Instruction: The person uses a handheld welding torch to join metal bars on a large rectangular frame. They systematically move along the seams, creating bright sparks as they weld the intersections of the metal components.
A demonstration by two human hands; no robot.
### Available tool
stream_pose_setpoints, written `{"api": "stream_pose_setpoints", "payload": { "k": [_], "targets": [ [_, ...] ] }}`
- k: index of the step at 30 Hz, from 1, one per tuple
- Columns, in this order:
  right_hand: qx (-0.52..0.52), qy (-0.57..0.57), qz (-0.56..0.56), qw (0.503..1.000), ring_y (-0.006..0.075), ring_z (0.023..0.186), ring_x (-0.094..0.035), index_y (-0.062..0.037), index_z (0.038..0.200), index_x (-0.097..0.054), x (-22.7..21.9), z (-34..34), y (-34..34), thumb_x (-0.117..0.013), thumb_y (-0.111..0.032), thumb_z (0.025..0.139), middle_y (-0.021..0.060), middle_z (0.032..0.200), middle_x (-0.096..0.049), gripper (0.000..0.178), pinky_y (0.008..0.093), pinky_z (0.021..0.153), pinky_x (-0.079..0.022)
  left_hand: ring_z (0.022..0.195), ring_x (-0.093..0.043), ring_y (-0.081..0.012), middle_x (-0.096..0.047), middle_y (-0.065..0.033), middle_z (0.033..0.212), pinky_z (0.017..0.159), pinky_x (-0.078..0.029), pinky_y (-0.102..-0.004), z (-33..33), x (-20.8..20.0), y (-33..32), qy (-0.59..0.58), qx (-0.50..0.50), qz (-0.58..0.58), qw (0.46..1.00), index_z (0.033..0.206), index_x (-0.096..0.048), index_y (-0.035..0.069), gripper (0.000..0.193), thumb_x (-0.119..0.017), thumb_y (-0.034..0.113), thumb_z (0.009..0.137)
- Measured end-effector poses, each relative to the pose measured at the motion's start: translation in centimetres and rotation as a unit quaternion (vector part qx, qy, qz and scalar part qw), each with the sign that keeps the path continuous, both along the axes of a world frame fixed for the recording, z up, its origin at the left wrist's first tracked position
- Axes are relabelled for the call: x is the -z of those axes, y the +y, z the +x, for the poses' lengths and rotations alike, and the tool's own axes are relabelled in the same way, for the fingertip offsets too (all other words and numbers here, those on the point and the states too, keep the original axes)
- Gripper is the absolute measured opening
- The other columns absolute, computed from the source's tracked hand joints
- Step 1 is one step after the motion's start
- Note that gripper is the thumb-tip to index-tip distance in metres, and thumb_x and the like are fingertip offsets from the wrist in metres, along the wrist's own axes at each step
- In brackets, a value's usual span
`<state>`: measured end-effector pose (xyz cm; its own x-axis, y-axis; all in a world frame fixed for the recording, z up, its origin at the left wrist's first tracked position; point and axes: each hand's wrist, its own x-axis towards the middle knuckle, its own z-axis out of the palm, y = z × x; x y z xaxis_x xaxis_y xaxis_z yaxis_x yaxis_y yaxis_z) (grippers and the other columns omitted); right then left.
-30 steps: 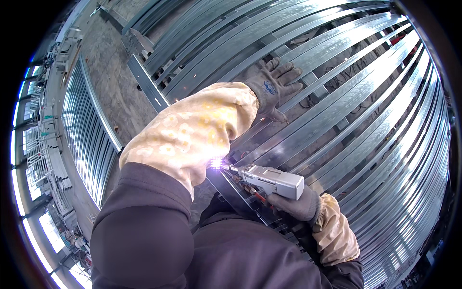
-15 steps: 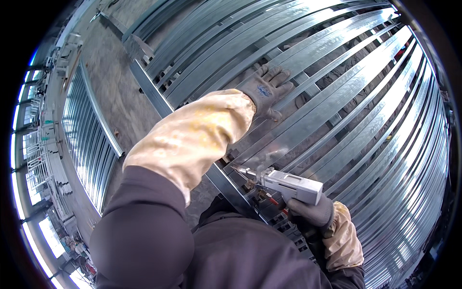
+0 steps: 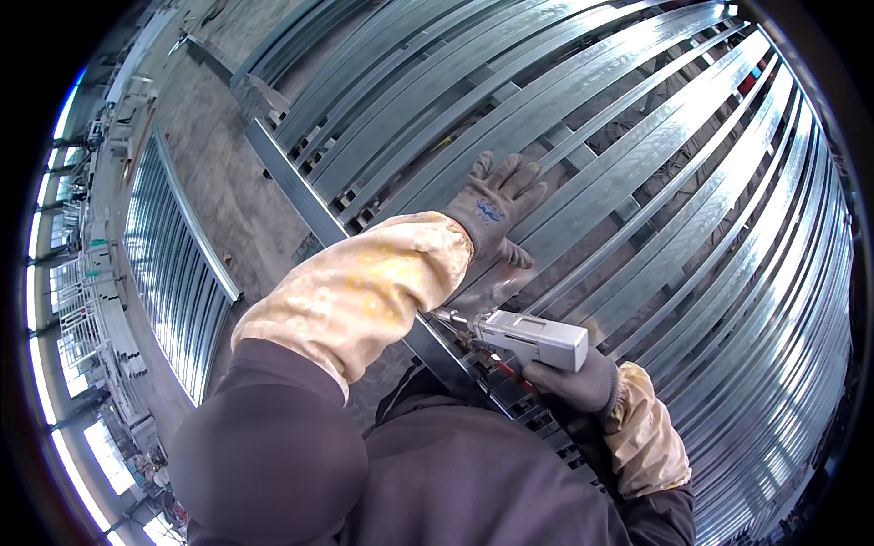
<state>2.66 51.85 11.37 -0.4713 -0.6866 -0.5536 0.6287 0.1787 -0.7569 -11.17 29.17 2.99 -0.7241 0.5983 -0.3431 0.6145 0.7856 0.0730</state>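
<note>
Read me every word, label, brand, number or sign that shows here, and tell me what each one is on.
No words or numbers can be read.
Left glove: a blue printed mark on the back, too small and blurred to read.
Silver-grey handheld tool: no lettering that I can make out.
Metal bars: no lettering that I can make out.

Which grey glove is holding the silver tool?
The right glove, the one curled around the silver tool. The left glove is spread open over the metal bars, holding nothing.
</note>
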Motion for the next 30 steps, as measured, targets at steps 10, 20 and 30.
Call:
{"api": "stream_pose_setpoints", "payload": {
  "k": [10, 20, 30],
  "targets": [
    [-0.008, 0.005, -0.022, 1.0, 0.0097, 0.08, -0.063, -0.0013, 0.142, -0.053, 1.8, -0.2, -1.5, -0.07, -0.02, 0.096, 0.0051, 0.104, -0.069, 0.052, 0.0281, 0.071, -0.054, 0.159, -0.009, -0.035, -0.017, -0.0148, 0.17, 0.126, -0.003, -0.0605, 0.1, 0.6, 0.0, 0.004, -0.007, 0.027, 1.0, 0.161, -0.029, 0.016, 0.119, -0.067, 0.083, 0.07],
    [-0.003, 0.0, -0.025, 1.0, 0.0084, 0.082, -0.061, -0.0031, 0.145, -0.051, 1.0, -0.5, -1.9, -0.069, -0.02, 0.096, 0.0034, 0.105, -0.068, 0.055, 0.0258, 0.072, -0.053, 0.16, -0.008, -0.0318, -0.015, -0.0116, 0.172, 0.126, -0.002, -0.0585, 0.3, 0.0, 0.4, -0.007, -0.013, -0.007, 1.0, 0.162, -0.027, 0.02, 0.113, -0.065, 0.081, 0.074],
    [-0.009, 0.029, 0.044, 0.999, 0.0107, 0.073, -0.066, -0.0034, 0.143, -0.055, 1.3, 0.3, -1.9, -0.063, -0.018, 0.097, 0.0044, 0.088, -0.071, 0.049, 0.0274, 0.066, -0.055, 0.159, -0.009, -0.0304, -0.018, -0.011, 0.17, 0.127, -0.003, -0.056, 1.0, -0.6, 0.3, 0.017, -0.002, 0.001, 1.0, 0.161, -0.03, 0.02, 0.103, -0.068, 0.073, 0.081]
  ]
}}
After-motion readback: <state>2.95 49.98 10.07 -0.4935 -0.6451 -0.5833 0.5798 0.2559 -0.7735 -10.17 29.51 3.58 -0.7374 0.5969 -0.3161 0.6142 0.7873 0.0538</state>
